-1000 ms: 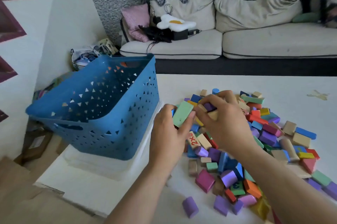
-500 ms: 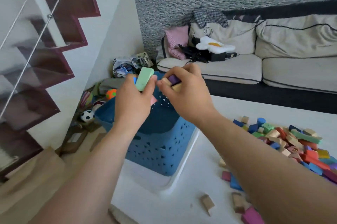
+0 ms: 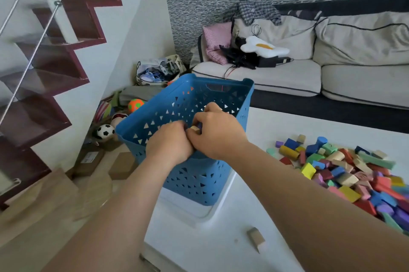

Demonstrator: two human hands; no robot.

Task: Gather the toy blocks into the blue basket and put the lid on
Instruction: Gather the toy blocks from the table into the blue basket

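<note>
The blue basket [image 3: 241, 103], pierced with triangle holes, stands tilted on a white lid [image 3: 212, 212] at the table's left end. Both my hands are over its near rim, reaching into the opening, side by side and touching. My right hand [image 3: 219, 134] grips a tan block [image 3: 194, 128] with a bit of purple beside it. My left hand [image 3: 168, 144] shows its back with the fingers curled down into the basket; what it holds is hidden. A large pile of coloured toy blocks [image 3: 345, 172] lies on the table to the right.
One loose tan block [image 3: 255, 237] lies on the white table [image 3: 287, 130] near the front. Balls [image 3: 105, 131], boxes and a bag sit on the floor to the left by the stairs. A sofa [image 3: 332, 76] with cushions runs behind the table.
Both hands carried blocks from the pile leftwards and have now dropped from above the basket into its opening. The green block in my left hand is no longer visible.
</note>
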